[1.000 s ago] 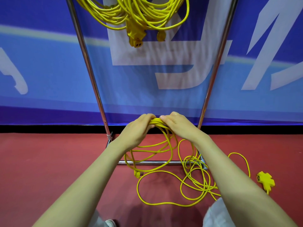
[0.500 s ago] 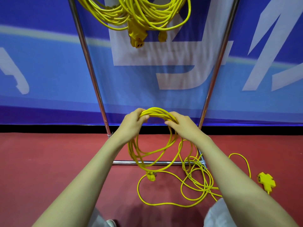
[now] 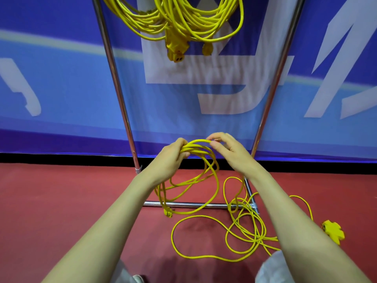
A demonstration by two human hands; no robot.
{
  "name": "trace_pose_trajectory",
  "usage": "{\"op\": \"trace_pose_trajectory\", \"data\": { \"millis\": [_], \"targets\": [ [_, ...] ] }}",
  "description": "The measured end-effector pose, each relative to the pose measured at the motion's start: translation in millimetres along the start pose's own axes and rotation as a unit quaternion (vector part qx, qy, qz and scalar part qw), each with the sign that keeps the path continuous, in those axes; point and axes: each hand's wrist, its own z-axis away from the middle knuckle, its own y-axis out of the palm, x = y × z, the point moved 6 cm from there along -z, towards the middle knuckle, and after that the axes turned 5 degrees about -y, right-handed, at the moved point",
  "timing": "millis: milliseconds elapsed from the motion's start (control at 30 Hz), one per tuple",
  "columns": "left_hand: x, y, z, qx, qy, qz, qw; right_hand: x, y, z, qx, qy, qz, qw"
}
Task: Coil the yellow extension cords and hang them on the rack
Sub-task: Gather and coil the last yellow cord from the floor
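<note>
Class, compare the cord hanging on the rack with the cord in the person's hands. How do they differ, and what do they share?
The hung cord is a full bundle; the held cord is only partly coiled, with loose loops on the floor. The hung cord dangles high on the rack; the held cord sits low, gripped by the left hand and right hand. Both are yellow.

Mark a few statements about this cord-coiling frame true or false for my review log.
1. The left hand grips the coil. True.
2. The right hand hangs idle, holding nothing. False: it pinches the coil's top loop.
3. Coiled hung cords are on the rack. True.
4. The whole cord is gathered up. False: loose cord lies on the floor.
5. The socket block lies left of the rack. False: it lies to the rack's right, on the floor.
</note>
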Motion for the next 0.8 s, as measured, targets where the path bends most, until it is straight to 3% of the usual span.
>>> {"op": "trace_pose_trajectory", "data": {
  "millis": [267, 400, 633, 800],
  "targets": [
    [2.1, 9.4, 2.2, 0.019, -0.006, -0.016, 1.0, 7.0, 13.4, 0.1, 0.046, -0.018, 0.061, 0.997],
    [-0.7, 6.0, -1.3, 0.004, -0.017, 0.028, 0.999, 1.3, 17.3, 2.2, 0.059, 0.008, 0.084, 0.995],
    [-4.1, 4.8, -2.7, 0.003, -0.031, 0.086, 0.996, -13.8, 25.8, 0.5, 0.089, 0.022, 0.219, 0.971],
    [-3.9, 5.5, -6.5, 0.013, 0.003, -0.133, 0.991, -12.3, 24.5, 4.7, 0.137, 0.047, 0.159, 0.977]
  ]
}}
